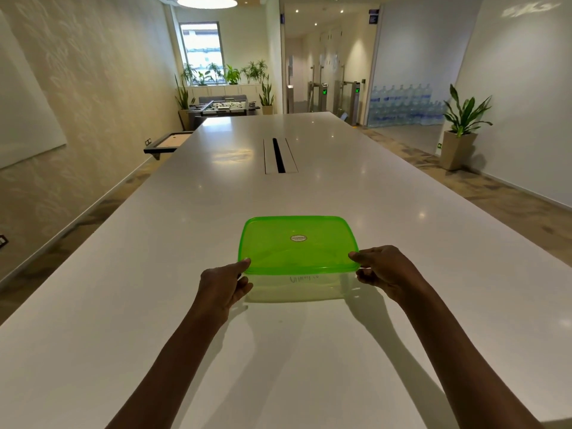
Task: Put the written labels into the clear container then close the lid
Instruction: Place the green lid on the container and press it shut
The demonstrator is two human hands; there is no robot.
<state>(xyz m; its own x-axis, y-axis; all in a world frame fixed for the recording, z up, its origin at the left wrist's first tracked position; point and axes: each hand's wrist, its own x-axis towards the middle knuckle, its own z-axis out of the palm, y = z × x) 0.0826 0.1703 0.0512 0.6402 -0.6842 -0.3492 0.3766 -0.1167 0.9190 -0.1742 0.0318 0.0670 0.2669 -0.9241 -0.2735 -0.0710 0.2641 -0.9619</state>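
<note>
We read this as an office, in its meeting and break area. A long white table (216, 187) runs down the room, with a cable slot (280, 155) set in its middle. A whiteboard (28, 97) hangs on the left wall. At the far end stands a foosball table (224, 108), with potted plants (229, 74) along a window (201, 51). Beyond a glass partition we see access turnstiles (322, 96) lit green and stacked water bottles (402, 108). Another plant (462, 125) stands against the right wall. Recessed lights dot the corridor ceiling.
</note>
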